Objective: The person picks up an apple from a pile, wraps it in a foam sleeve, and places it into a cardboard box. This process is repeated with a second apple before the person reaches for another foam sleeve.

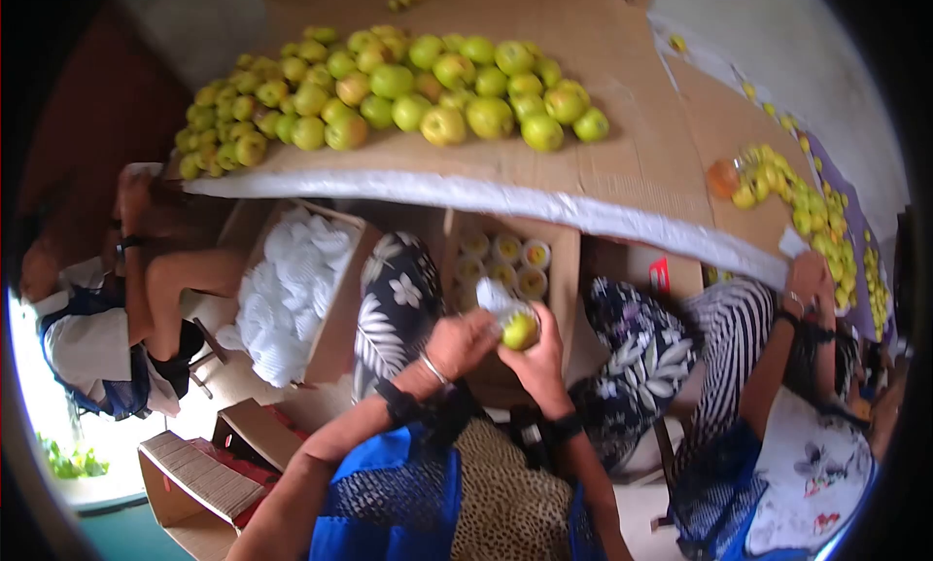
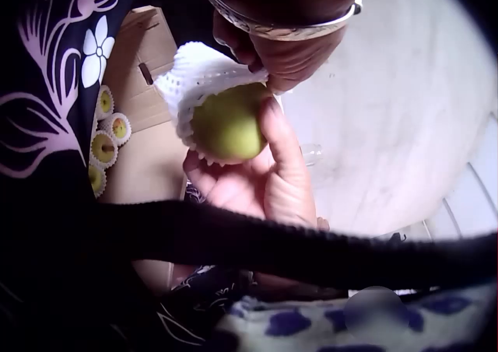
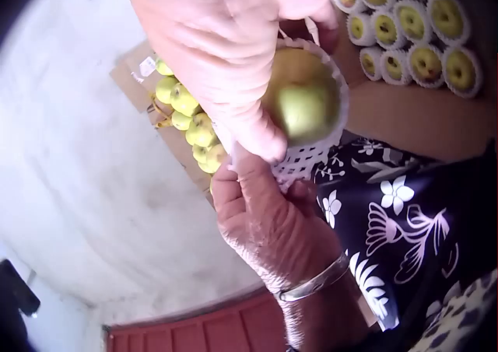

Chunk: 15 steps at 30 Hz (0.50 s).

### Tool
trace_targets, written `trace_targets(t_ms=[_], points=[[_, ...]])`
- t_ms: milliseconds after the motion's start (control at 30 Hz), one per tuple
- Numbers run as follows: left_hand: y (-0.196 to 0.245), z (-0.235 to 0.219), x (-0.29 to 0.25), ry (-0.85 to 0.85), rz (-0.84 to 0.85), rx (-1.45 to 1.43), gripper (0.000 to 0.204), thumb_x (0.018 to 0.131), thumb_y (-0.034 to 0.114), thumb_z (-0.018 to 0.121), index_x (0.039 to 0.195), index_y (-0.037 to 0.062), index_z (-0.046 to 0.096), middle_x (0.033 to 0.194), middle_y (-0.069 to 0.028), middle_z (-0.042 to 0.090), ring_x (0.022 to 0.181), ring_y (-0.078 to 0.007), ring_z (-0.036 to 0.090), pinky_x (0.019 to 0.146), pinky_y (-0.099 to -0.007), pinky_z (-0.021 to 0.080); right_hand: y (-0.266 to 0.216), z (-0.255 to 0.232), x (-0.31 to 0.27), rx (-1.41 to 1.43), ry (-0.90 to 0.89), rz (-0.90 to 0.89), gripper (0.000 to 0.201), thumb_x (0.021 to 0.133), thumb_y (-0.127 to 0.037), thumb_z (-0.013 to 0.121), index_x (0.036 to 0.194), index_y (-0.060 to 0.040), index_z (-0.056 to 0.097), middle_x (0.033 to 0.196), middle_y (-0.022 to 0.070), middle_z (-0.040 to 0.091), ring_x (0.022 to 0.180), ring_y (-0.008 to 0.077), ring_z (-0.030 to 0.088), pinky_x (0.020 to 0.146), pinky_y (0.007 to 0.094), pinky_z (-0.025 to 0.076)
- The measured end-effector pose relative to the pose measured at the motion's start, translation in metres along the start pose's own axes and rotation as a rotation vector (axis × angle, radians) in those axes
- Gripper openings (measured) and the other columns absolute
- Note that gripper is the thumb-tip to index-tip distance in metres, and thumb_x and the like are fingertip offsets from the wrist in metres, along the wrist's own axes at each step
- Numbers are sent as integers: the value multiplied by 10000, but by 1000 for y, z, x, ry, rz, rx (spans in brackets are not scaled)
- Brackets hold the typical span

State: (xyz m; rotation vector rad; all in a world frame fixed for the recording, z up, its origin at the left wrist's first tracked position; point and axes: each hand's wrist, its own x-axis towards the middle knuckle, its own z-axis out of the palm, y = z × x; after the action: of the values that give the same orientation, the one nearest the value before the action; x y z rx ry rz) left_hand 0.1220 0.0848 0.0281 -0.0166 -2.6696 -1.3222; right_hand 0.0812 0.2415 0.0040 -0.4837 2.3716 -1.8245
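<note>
A green apple sits partly inside a white foam net sleeve, its lower side bare in the left wrist view. My right hand grips the apple, the thumb lying along its side. My left hand, with a bangle at the wrist, pinches the sleeve's edge close to the right thumb in the right wrist view. Beyond both hands stands a carton of apples in foam nets, several of them in neat rows. The left fingertips are partly hidden.
A large heap of loose apples covers part of the cardboard-topped table ahead. To the left is a box of white foam nets. People sit on both sides, one sleeve at right. Cut-open cartons lie at lower left.
</note>
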Motion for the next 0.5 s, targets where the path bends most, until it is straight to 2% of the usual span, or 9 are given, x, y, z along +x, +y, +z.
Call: trace_targets(t_ms=[100, 133, 200, 233, 300, 367, 400, 433, 500], points=[[2, 7, 6, 46, -32, 54, 111, 783, 120, 610, 851, 48, 559, 776, -134, 539, 738, -289, 566, 650, -329, 462, -9, 1, 3, -228, 116, -71, 639, 594, -126, 753, 1136, -37, 427, 1029, 182, 513, 964, 356, 514, 822, 411, 430], [0, 7, 7, -11, -36, 7, 227, 782, 137, 650, 933, 49, 504, 848, -89, 518, 818, -234, 538, 723, -306, 447, -9, -1, 2, -232, 134, -54, 641, 592, -128, 756, 1133, -40, 424, 1023, 182, 510, 958, 365, 511, 815, 419, 429], [-13, 21, 4, -104, -161, -441, 329, 769, 137, 687, 983, 60, 449, 903, -62, 505, 870, -185, 515, 754, -299, 441, -9, 0, 3, -228, 160, -36, 644, 588, -132, 763, 1126, -46, 419, 1011, 183, 504, 945, 384, 503, 803, 433, 428], [-21, 28, 4, -147, -223, -663, 382, 762, 137, 705, 1008, 66, 422, 931, -49, 498, 895, -161, 504, 770, -295, 438, -9, 1, 5, -269, 163, -73, 655, 588, -137, 766, 1132, -47, 413, 1013, 183, 502, 948, 386, 501, 803, 437, 427], [-31, 41, 1, -89, -281, -664, 425, 744, 99, 721, 1018, 75, 397, 962, -49, 499, 902, -141, 504, 764, -276, 450, -6, 2, 6, -352, 171, -141, 676, 586, -147, 773, 1143, -51, 401, 1017, 185, 497, 952, 391, 498, 803, 445, 425], [-39, 49, -2, -27, -335, -661, 474, 726, 61, 736, 1029, 84, 371, 992, -48, 500, 910, -121, 503, 758, -256, 462, -8, 2, 7, -368, 143, -177, 626, 611, -134, 764, 1125, -38, 421, 1047, 174, 505, 967, 337, 520, 800, 410, 442], [-27, 42, -1, 8, -360, -893, 449, 742, 24, 708, 1027, 84, 367, 1005, -55, 520, 896, -119, 532, 735, -245, 478, -8, 3, 8, -373, 127, -198, 601, 623, -127, 760, 1116, -32, 431, 1062, 168, 508, 974, 310, 530, 798, 392, 450], [-23, 36, 1, 76, -340, -1010, 421, 771, 35, 680, 1053, 78, 370, 1025, -64, 541, 895, -129, 558, 730, -258, 492, -7, 2, 8, -159, 62, -98, 553, 648, -110, 745, 1104, -26, 443, 1077, 161, 512, 980, 279, 536, 791, 369, 458], [-21, 12, 5, 5, -499, -1043, 421, 796, 67, 661, 1099, 65, 368, 1048, -71, 545, 943, -144, 555, 771, -269, 490, -1, -4, 8, 267, -71, 102, 458, 697, -77, 714, 1078, -15, 466, 1108, 146, 521, 990, 217, 546, 776, 321, 473]])
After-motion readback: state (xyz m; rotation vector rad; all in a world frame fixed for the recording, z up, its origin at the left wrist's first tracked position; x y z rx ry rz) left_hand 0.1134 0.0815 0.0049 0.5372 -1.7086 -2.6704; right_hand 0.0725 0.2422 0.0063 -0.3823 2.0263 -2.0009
